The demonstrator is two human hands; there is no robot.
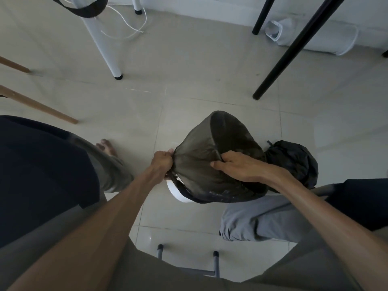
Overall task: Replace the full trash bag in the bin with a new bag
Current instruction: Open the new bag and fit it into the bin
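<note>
Tiled floor (189,80) under everything. New trash bag (201,164), thin dark translucent film, stretched between my two hands over a white bin (178,193); only a sliver of the bin's rim shows below my left hand. The bag's open mouth faces up and away from me, its long axis running from my hands toward the far rim. Full trash bag (294,160), black and tied, sits on the floor just past my right wrist. Left hand (162,162) fisted around the bunched bag edge. Right hand (235,164) curled over the near rim, gripping film, thumb out.
</note>
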